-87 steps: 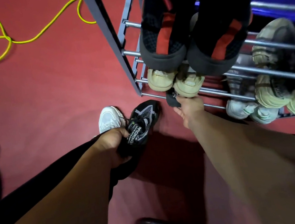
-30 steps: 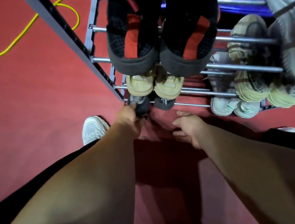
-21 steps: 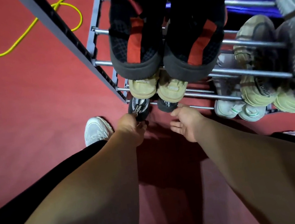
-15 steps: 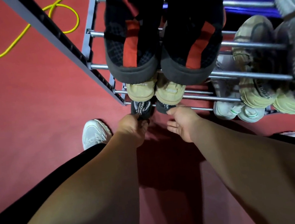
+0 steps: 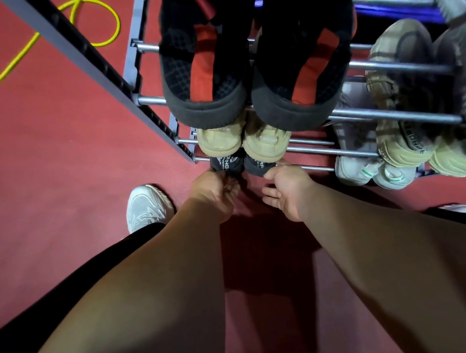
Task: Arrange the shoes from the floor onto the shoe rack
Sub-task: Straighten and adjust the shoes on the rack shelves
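A yellow cable [image 5: 28, 46] loops across the red floor [image 5: 42, 149] at upper left. At mid-frame the left hand [image 5: 216, 192] closes on the heel of the left black printed sneaker [image 5: 225, 165], apparently pinching it. Its twin, the right black sneaker [image 5: 257, 165], sits beside it on the lowest bars of the grey metal shoe rack [image 5: 342, 150], the open right hand [image 5: 286, 188] touching its heel.

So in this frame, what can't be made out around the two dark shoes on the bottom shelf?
- Dark shoes: only heels show; tan shoes cover the rest.
- Left hand: fingertips hidden by the hand, grip unclear.
- Right hand: contact with the shoe unclear.
- Rack: top cut off.
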{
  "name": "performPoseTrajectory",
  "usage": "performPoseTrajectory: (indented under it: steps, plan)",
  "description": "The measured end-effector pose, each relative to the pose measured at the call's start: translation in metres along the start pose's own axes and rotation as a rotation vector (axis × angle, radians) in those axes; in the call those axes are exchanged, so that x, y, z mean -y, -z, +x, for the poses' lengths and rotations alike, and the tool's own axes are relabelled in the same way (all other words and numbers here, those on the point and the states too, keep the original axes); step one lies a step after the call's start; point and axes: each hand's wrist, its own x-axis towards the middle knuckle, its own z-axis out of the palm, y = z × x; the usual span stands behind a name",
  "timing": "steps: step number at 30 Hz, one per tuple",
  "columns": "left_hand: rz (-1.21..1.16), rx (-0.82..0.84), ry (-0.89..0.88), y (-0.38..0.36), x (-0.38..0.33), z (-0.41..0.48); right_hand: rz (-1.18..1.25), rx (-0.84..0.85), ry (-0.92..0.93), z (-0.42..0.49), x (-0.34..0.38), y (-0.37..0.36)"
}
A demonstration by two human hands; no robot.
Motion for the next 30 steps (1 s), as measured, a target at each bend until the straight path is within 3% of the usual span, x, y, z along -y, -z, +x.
performPoseTrajectory:
  steps: [7,30]
  plan:
    - [-0.018,0.002,-0.019,-0.001,0.000,-0.004,0.132,-0.013,-0.049,-0.004,0.004,0.000]
    - [-0.241,-0.020,-0.043,-0.003,0.013,-0.020,0.120,-0.028,-0.061,-0.001,-0.003,0.002]
